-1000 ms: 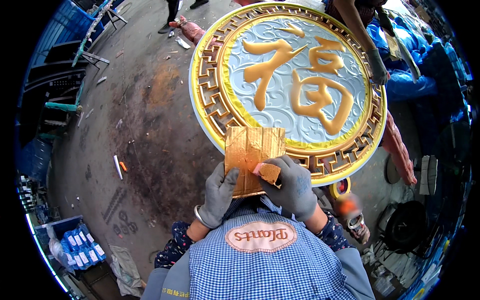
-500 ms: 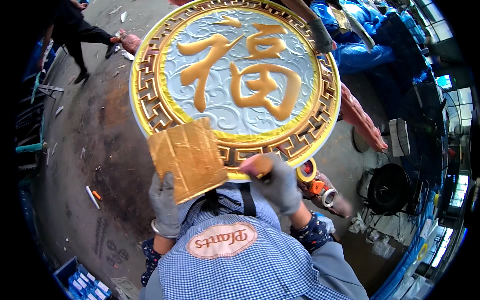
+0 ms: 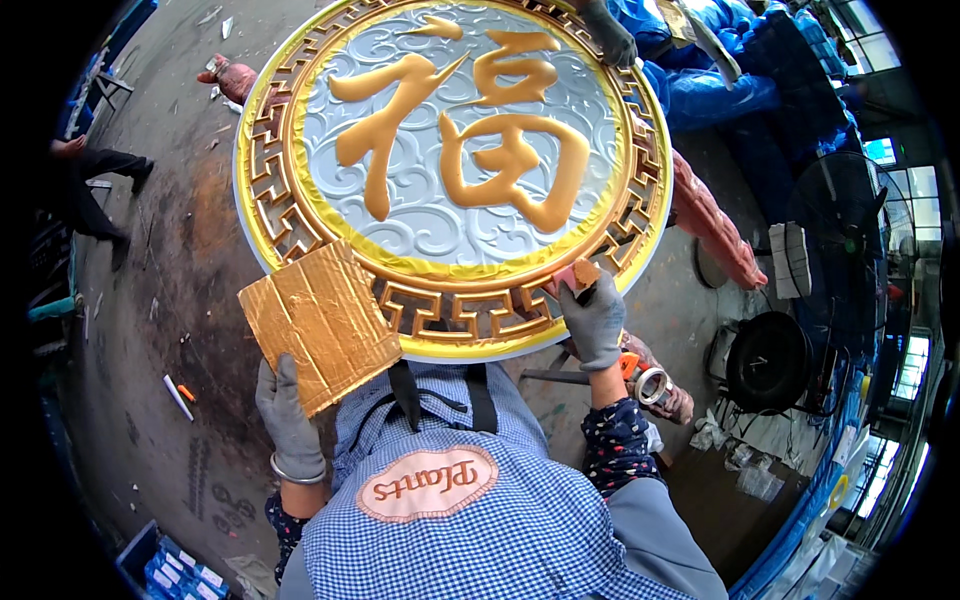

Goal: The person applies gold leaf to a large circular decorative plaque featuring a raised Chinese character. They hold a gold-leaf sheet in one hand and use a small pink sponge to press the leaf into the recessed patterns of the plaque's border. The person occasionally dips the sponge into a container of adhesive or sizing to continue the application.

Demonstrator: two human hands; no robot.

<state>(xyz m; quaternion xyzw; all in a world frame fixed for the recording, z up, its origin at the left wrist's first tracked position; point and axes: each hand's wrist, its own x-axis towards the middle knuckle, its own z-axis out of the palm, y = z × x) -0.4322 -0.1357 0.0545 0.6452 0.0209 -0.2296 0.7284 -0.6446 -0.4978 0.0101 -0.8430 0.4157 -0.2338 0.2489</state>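
A large round plaque (image 3: 450, 180) with a white swirled centre, a raised gold character and a gold fretwork rim lies in front of me. My left hand (image 3: 285, 415), in a grey glove, holds a stack of gold leaf sheets (image 3: 320, 320) by its lower edge, just left of the plaque's near rim. My right hand (image 3: 592, 318), also gloved, presses a small piece of gold leaf (image 3: 580, 275) against the lower right of the gold rim.
Another person's gloved hand (image 3: 610, 35) touches the plaque's far edge. A person's legs (image 3: 95, 175) stand at far left. A tape roll (image 3: 650, 382) lies by my right forearm. A black fan (image 3: 770, 360), blue tarps (image 3: 720, 80) and blue boxes (image 3: 180, 575) surround the stained concrete floor.
My right hand has left the gold leaf stack and moved right to the plaque's rim with a small piece. My left hand has swung the stack out to the left.
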